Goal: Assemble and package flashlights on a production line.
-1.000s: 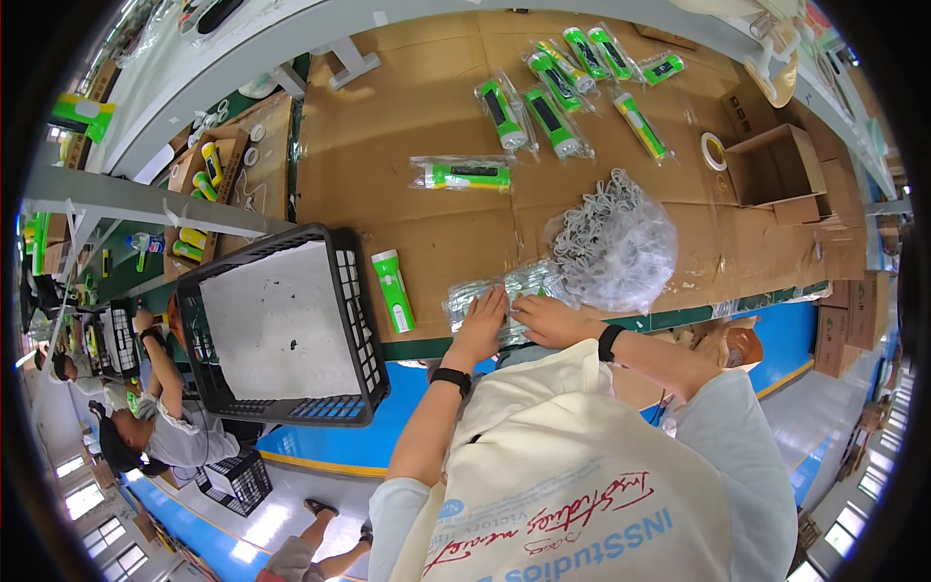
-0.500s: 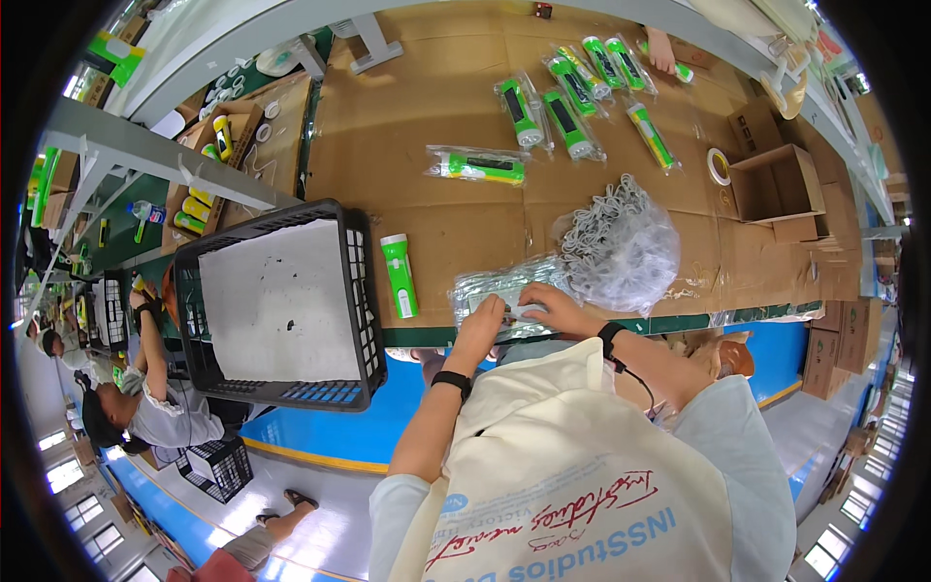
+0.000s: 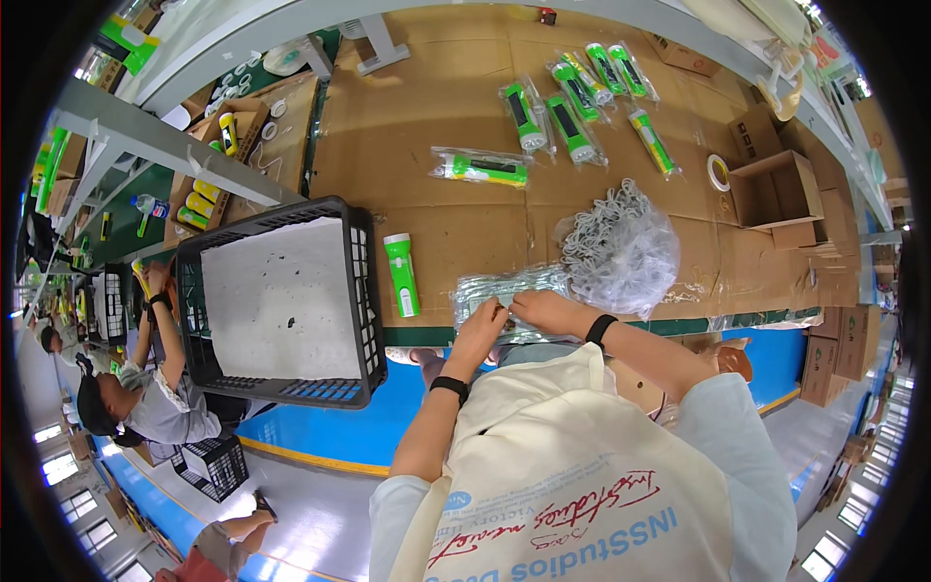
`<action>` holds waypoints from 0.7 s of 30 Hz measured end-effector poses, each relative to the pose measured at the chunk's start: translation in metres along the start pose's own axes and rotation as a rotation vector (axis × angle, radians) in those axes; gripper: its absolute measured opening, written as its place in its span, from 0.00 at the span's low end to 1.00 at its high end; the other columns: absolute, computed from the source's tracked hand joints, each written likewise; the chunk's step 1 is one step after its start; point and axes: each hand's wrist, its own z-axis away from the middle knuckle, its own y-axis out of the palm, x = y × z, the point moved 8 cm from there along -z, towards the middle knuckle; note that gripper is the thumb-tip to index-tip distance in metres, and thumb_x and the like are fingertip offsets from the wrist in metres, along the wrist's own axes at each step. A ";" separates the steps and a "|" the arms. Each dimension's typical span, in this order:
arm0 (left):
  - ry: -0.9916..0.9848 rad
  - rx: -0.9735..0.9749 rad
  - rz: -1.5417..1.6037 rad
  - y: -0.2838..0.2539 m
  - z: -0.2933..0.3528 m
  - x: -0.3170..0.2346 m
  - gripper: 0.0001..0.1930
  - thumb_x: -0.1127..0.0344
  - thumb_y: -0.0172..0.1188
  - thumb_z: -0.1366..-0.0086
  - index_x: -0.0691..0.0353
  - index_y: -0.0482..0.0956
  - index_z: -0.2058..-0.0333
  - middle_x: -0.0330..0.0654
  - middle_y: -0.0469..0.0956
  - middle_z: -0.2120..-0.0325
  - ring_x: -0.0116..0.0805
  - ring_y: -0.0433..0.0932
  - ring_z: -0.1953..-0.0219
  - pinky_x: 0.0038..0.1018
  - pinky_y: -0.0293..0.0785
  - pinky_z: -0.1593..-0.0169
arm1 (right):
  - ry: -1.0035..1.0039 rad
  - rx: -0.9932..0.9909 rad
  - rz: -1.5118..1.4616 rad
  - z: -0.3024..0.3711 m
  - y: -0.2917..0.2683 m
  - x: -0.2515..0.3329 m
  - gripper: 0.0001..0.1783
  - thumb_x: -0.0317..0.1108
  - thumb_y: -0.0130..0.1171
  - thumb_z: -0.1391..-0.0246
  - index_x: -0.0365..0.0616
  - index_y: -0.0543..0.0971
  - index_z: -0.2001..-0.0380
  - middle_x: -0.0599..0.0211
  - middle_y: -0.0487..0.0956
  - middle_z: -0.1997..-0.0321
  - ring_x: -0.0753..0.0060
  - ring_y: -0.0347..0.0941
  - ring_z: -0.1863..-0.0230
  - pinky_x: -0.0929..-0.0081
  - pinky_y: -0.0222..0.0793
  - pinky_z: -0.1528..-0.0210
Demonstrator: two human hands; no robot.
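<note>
At the table's near edge my left hand (image 3: pixel 479 328) and my right hand (image 3: pixel 545 309) meet, fingertips pinched close together. What they pinch is small and mostly hidden by the fingers. Beneath them lies a flat stack of clear plastic bags (image 3: pixel 529 281). Just beyond my right hand, a clear bag (image 3: pixel 645 272) spills looped grey cords (image 3: pixel 606 230). A green and white flashlight (image 3: pixel 401 275) lies unwrapped to the left of my hands.
Left stands a black plastic crate (image 3: pixel 365 291) lined with a white sheet (image 3: pixel 276 291). Several bagged flashlights (image 3: pixel 568 128) lie farther back. A tape roll (image 3: pixel 718 173) and an open cardboard box (image 3: pixel 776 192) are at the right. Another person (image 3: pixel 160 364) works beyond the crate.
My right hand has moved slightly left, its fingers drawn in toward my left hand's fingertips. A grey-white piece beside them is now hidden. Another person's hand has left the far edge.
</note>
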 end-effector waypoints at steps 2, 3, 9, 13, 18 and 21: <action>0.141 -0.154 -0.122 -0.015 0.004 -0.010 0.09 0.72 0.51 0.45 0.62 0.68 0.63 0.49 0.66 0.51 0.45 0.67 0.47 0.36 0.69 0.48 | 0.236 -0.077 -0.069 -0.002 -0.003 -0.031 0.09 0.32 0.56 0.54 0.40 0.73 0.69 0.53 0.75 0.68 0.49 0.73 0.63 0.57 0.69 0.63; 0.136 -0.157 -0.127 -0.015 0.004 -0.009 0.09 0.72 0.51 0.45 0.62 0.68 0.63 0.49 0.66 0.51 0.45 0.67 0.47 0.36 0.69 0.48 | 0.229 -0.078 -0.068 -0.004 0.002 -0.041 0.09 0.32 0.56 0.54 0.40 0.73 0.69 0.53 0.75 0.68 0.49 0.73 0.63 0.57 0.69 0.63; 0.232 -0.076 -0.247 -0.013 0.012 -0.018 0.12 0.69 0.54 0.44 0.65 0.70 0.61 0.52 0.63 0.45 0.49 0.62 0.43 0.44 0.56 0.39 | 0.860 -0.875 -0.329 0.039 -0.078 -0.103 0.10 0.34 0.53 0.50 0.39 0.74 0.67 0.50 0.77 0.70 0.46 0.73 0.65 0.55 0.67 0.66; 0.065 -0.408 0.023 -0.090 0.000 -0.042 0.11 0.68 0.57 0.44 0.65 0.71 0.62 0.51 0.63 0.46 0.48 0.63 0.44 0.44 0.57 0.42 | 0.452 -0.461 -0.196 0.012 -0.118 -0.038 0.10 0.36 0.54 0.50 0.41 0.75 0.67 0.53 0.77 0.70 0.47 0.73 0.66 0.57 0.68 0.66; 0.104 -0.388 0.000 -0.114 -0.018 -0.038 0.09 0.70 0.56 0.43 0.66 0.71 0.64 0.49 0.72 0.60 0.49 0.70 0.56 0.43 0.65 0.53 | 0.131 -0.221 -0.213 -0.005 -0.110 0.025 0.10 0.39 0.57 0.50 0.43 0.76 0.73 0.56 0.76 0.74 0.50 0.73 0.70 0.58 0.67 0.69; 0.034 -0.167 0.209 -0.087 -0.012 -0.026 0.07 0.71 0.55 0.43 0.65 0.71 0.67 0.49 0.72 0.72 0.51 0.72 0.66 0.41 0.68 0.63 | 0.128 -0.153 -0.249 -0.009 -0.105 0.031 0.12 0.41 0.56 0.49 0.43 0.76 0.74 0.56 0.76 0.76 0.50 0.72 0.72 0.57 0.67 0.69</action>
